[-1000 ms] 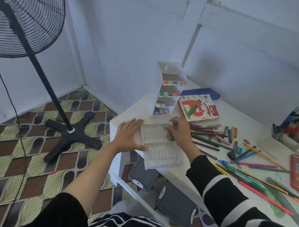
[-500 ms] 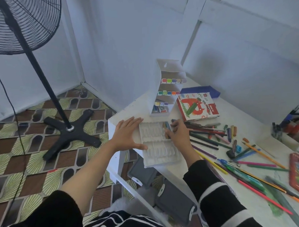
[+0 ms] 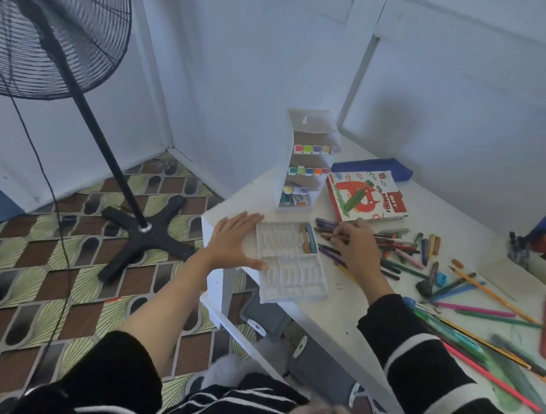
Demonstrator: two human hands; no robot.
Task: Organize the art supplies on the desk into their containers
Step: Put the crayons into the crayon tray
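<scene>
On the desk (image 3: 348,310), left fingers (image 3: 244,219) spread against a ribbed plastic tray (image 3: 287,276); right fingers (image 3: 344,232) pinch a pencil (image 3: 326,235).

**A hobby corner in a home**

A small white table (image 3: 332,313) sits where two white-painted walls (image 3: 228,68) meet. The floor (image 3: 49,279) is covered in brown-and-green patterned sheeting, the household kind. A black pedestal fan (image 3: 48,44) stands on it just beside the table, its cord hanging down. On the table lie loose coloured pencils (image 3: 398,250), a printed box of oil pastels (image 3: 365,196), a tiered white marker rack (image 3: 307,161) and a moulded pastel tray (image 3: 287,268). These are a home drawing kit.
</scene>
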